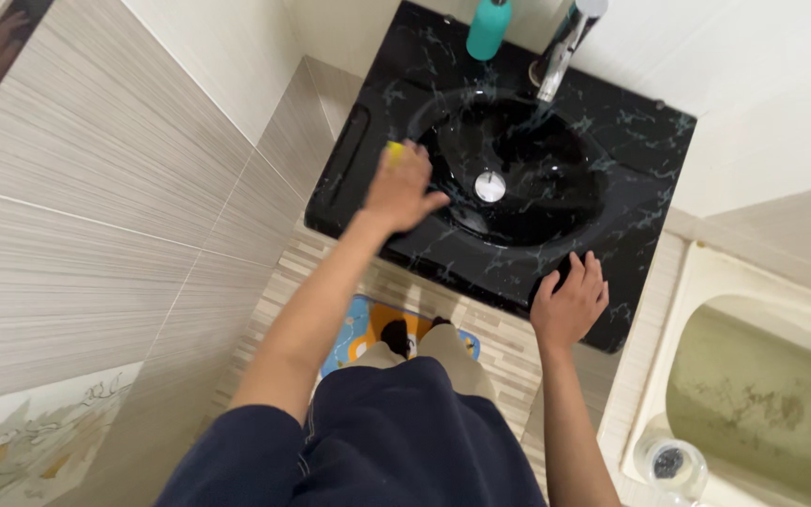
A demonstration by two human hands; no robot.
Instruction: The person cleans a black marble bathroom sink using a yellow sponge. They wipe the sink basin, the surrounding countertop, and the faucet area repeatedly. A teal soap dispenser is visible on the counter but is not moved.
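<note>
Pressing a yellow sponge (394, 150) under closed left fingers (415, 178), orientation hidden; right hand (570, 305) fingers spread on black sink (650, 150).

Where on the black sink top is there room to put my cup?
Free: the back right corner of the sink top, right of the tap. Crowded: back by the teal bottle, left rim under the left hand, front edge under the right hand.

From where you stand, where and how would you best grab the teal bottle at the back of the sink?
Probably the teal bottle by its straight round body, below the narrower top, coming in from the front over the basin. It stands upright on the black sink's back ledge beside the tap, with wall behind, so the front and its left side look clearest. The right hand, resting on the front rim, seems free.
</note>
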